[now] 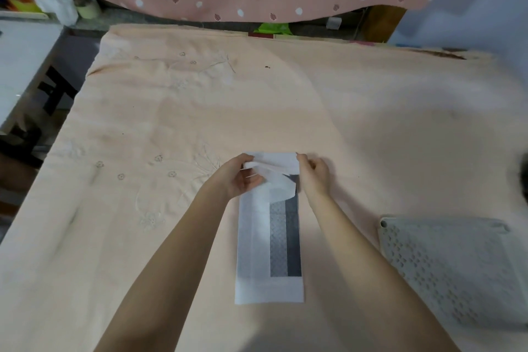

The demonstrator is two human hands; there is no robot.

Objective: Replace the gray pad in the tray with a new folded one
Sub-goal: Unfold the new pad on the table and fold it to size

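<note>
both hands (243, 177) pinching pad (270, 237), unlabelled

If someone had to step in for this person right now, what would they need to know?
Left hand: grips the far left corner of the pad.
Right hand: pinches its far right corner.
The pad lies lengthwise on the peach cloth, white with gray showing, its far end lifted and being folded.
The tray sits to the right, perforated, with no pad visible in it.
Done: pad partly folded.
Left: finish folding, lay it in the tray.
</note>
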